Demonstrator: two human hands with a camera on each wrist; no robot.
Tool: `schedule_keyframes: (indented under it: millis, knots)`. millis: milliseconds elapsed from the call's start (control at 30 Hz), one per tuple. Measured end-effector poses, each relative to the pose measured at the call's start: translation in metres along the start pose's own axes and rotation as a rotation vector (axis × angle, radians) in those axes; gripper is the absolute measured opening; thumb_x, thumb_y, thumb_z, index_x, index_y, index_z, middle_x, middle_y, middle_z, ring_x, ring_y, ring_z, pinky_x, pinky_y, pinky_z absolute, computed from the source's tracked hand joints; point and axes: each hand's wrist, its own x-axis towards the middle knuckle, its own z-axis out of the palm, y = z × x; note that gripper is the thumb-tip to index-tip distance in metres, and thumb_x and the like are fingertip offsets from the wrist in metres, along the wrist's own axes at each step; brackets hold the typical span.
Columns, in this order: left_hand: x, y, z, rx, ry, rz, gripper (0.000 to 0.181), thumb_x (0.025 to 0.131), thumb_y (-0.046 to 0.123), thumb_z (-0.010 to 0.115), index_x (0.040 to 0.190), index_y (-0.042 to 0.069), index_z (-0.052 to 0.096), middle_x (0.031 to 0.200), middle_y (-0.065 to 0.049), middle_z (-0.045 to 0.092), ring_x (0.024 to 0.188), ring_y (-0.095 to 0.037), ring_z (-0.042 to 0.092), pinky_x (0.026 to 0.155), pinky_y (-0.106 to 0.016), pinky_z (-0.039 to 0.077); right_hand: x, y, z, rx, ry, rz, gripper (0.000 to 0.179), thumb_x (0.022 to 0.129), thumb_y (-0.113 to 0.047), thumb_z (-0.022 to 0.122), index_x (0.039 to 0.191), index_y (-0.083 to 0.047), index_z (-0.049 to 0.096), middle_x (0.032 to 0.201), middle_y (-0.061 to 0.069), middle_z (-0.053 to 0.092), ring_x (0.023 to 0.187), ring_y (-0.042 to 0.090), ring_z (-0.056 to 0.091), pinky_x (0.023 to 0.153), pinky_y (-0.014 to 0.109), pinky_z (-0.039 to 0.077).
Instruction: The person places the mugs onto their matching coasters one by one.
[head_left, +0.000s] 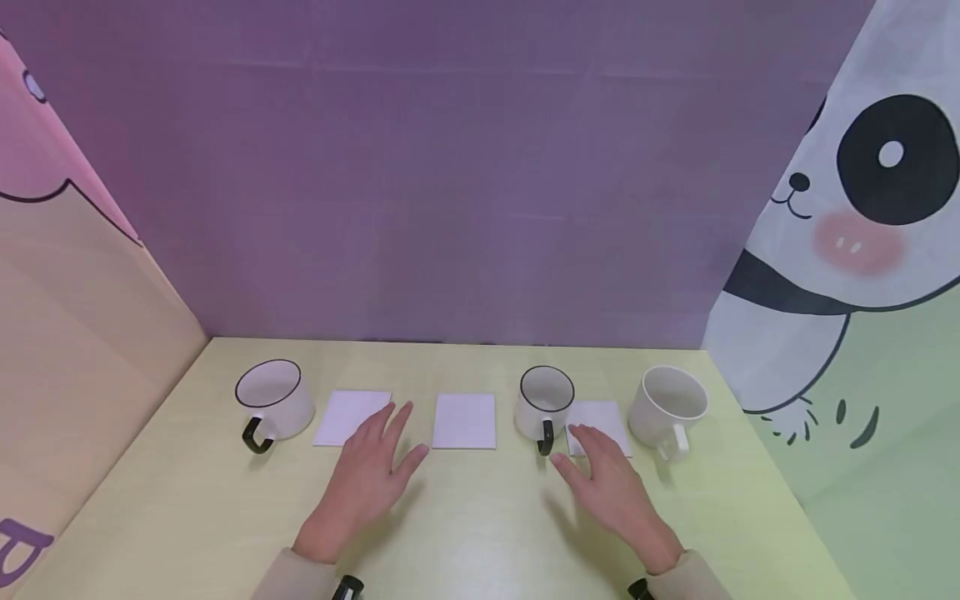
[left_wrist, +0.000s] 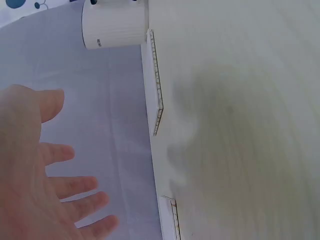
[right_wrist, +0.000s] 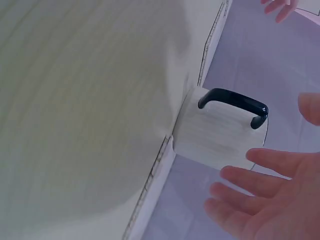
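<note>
My left hand (head_left: 369, 475) hovers over the table with fingers spread, nearest the left white square tile (head_left: 351, 418) and holding nothing. To its right lies the middle square tile (head_left: 464, 422). My right hand (head_left: 609, 483), fingers extended and apart, is just in front of the right square tile (head_left: 600, 425) and overlaps its edge in the head view. Left of that hand stands a black-rimmed white mug (head_left: 542, 408), its black handle facing me. In the right wrist view this mug (right_wrist: 215, 132) is upright beside a tile, close to the fingertips.
A wider black-rimmed mug (head_left: 279, 404) with a black handle stands at the table's left. A plain white mug (head_left: 666, 412) stands at the right. A purple backdrop (head_left: 450, 183) rises behind the pale wooden table (head_left: 480, 525), with printed side panels.
</note>
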Motion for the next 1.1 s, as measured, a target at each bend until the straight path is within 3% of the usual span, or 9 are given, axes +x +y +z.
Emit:
schedule_keyframes:
  millis: [233, 400, 567, 700, 933, 1100]
  knots:
    - [0.004, -0.005, 0.003, -0.045, 0.037, 0.005, 0.054, 0.102, 0.032, 0.060, 0.147, 0.002, 0.050, 0.145, -0.025, 0.051, 0.134, -0.046, 0.046, 0.104, -0.064, 0.039, 0.008, 0.001, 0.009, 0.190, 0.080, 0.048, 0.041, 0.099, -0.026, 0.067, 0.127, 0.003, 0.065, 0.127, 0.018, 0.067, 0.118, 0.039, 0.062, 0.101, 0.052, 0.049]
    - [0.007, -0.006, 0.005, -0.070, 0.069, 0.004, 0.050, 0.102, 0.031, 0.060, 0.142, 0.001, 0.054, 0.137, -0.023, 0.057, 0.128, -0.045, 0.052, 0.101, -0.062, 0.043, 0.012, 0.000, 0.012, 0.294, 0.064, 0.091, 0.032, 0.099, -0.024, 0.066, 0.118, 0.002, 0.070, 0.116, 0.015, 0.071, 0.107, 0.033, 0.068, 0.092, 0.047, 0.055]
    - [0.008, -0.004, 0.007, -0.107, 0.036, -0.053, 0.049, 0.104, 0.032, 0.058, 0.142, 0.001, 0.054, 0.138, -0.022, 0.057, 0.129, -0.045, 0.052, 0.102, -0.061, 0.044, 0.013, -0.001, 0.013, 0.336, 0.030, 0.151, 0.031, 0.100, -0.028, 0.064, 0.115, -0.001, 0.072, 0.112, 0.011, 0.073, 0.106, 0.029, 0.067, 0.093, 0.046, 0.053]
    - [0.009, -0.002, 0.009, -0.119, 0.023, -0.063, 0.049, 0.104, 0.032, 0.057, 0.143, 0.001, 0.053, 0.139, -0.022, 0.056, 0.130, -0.045, 0.051, 0.103, -0.061, 0.043, 0.016, 0.000, 0.015, 0.397, 0.036, 0.188, 0.030, 0.100, -0.026, 0.065, 0.112, 0.000, 0.072, 0.107, 0.011, 0.073, 0.097, 0.024, 0.067, 0.088, 0.041, 0.054]
    - [0.011, -0.001, 0.013, -0.154, -0.016, -0.072, 0.049, 0.105, 0.032, 0.055, 0.144, 0.003, 0.053, 0.142, -0.020, 0.054, 0.133, -0.043, 0.049, 0.106, -0.061, 0.040, 0.021, 0.000, 0.022, 0.637, 0.022, 0.255, 0.029, 0.099, -0.017, 0.066, 0.112, 0.008, 0.069, 0.101, 0.019, 0.072, 0.092, 0.033, 0.069, 0.082, 0.042, 0.060]
    - [0.014, -0.002, 0.014, -0.177, -0.055, -0.061, 0.048, 0.106, 0.033, 0.053, 0.144, 0.004, 0.053, 0.144, -0.018, 0.053, 0.134, -0.041, 0.048, 0.108, -0.059, 0.039, 0.024, -0.001, 0.026, 0.692, 0.025, 0.280, 0.030, 0.099, -0.016, 0.067, 0.111, 0.011, 0.068, 0.101, 0.023, 0.072, 0.089, 0.036, 0.070, 0.081, 0.043, 0.060]
